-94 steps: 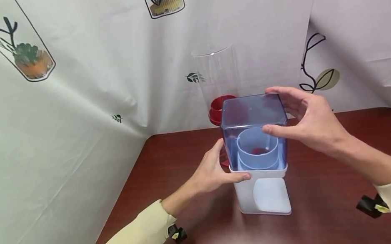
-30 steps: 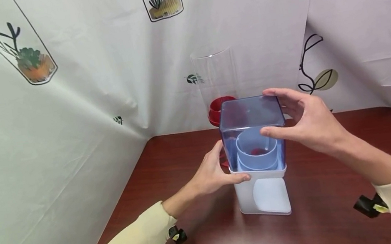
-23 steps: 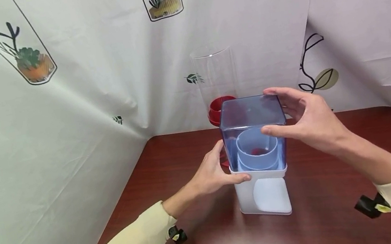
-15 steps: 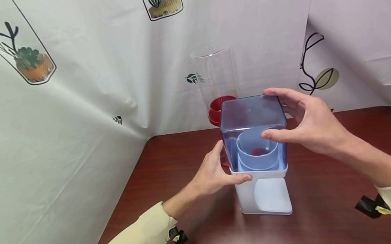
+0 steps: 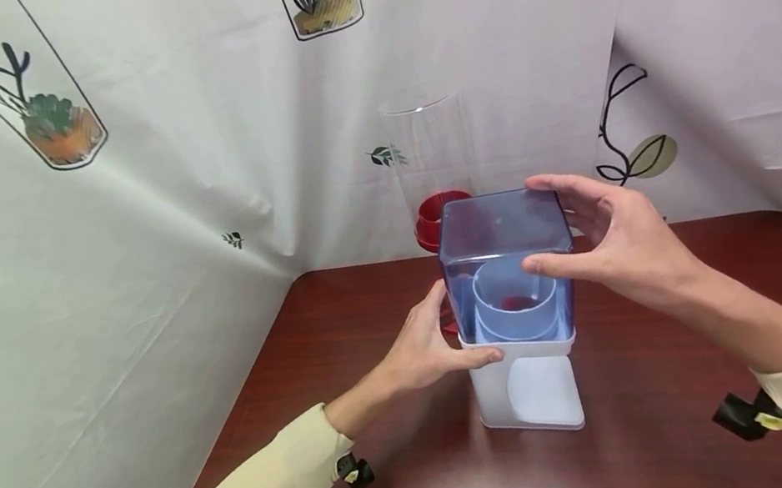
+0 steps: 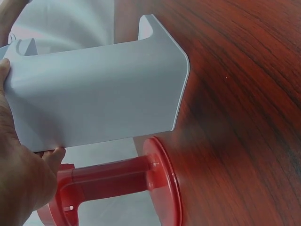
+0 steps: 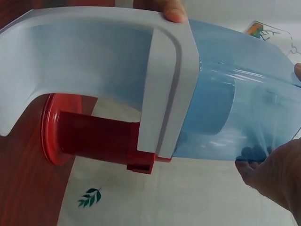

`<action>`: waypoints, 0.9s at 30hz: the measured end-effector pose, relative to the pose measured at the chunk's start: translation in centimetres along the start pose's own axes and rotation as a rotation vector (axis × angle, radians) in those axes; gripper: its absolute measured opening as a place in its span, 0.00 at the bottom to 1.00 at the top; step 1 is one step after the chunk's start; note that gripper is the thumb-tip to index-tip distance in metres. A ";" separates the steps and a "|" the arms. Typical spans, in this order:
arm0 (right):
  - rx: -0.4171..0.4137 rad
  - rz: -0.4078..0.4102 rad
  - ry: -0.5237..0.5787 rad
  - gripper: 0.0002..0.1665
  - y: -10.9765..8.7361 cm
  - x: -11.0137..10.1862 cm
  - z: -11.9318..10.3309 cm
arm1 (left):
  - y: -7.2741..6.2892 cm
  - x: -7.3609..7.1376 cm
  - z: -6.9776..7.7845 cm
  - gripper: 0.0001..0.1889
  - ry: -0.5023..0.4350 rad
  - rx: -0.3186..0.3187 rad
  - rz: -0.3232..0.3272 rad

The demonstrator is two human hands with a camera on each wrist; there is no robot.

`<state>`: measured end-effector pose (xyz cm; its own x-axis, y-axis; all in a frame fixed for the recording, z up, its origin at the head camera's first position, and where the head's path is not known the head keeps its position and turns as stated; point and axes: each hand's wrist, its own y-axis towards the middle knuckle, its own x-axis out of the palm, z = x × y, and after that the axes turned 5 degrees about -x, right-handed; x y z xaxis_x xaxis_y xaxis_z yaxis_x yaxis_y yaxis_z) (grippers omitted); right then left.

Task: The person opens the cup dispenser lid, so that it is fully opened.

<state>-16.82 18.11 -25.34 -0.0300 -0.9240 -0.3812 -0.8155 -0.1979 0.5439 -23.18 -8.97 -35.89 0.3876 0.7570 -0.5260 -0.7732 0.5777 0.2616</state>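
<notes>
White stand [image 5: 492,389], upright on the table [image 5: 668,371], around the middle of its width, well in from the far edge. Smooth plastic, faint sheen; C-shaped in profile, its inner wall concave, its foot flat with rounded corners. Blue box [image 5: 498,228] sits on the stand's collar-like top: see-through, glossy, square-sided with softened edges. Inside it, a round blue cup [image 5: 519,313], paler and cloudier; a patch of red shows at its bottom.

Left hand [image 5: 421,345] grasps the white stand just under the box, thumb across the front rim, fingers around the far side. Right hand [image 5: 622,243] grips the blue box high up, thumb on the near face, fingers at the back.

Behind, toward the table's far edge: red stand [image 6: 113,179], shiny, round disc foot, straight column; a clear cylinder [image 5: 432,149] rises from its upper ring. Table dark red-brown, streaked wood grain, glossy, far corners rounded. Beyond that edge, creased white cloth [image 5: 521,47] printed with plants.
</notes>
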 end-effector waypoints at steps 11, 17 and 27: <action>0.005 -0.011 -0.003 0.48 0.1 -0.1 0.0 | 0.0 0.0 -0.3 0.47 -0.011 0.012 -0.004; -0.052 -0.016 -0.037 0.51 -0.1 0.0 0.0 | 0.0 0.1 -0.4 0.48 0.000 0.015 0.000; 0.007 -0.011 0.059 0.47 0.6 -0.4 0.2 | 0.0 0.2 -0.2 0.48 0.003 0.010 0.025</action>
<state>-17.42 18.48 -25.02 0.0127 -0.9395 -0.3424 -0.8194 -0.2060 0.5349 -23.22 -8.85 -36.13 0.3665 0.7707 -0.5212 -0.7779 0.5612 0.2828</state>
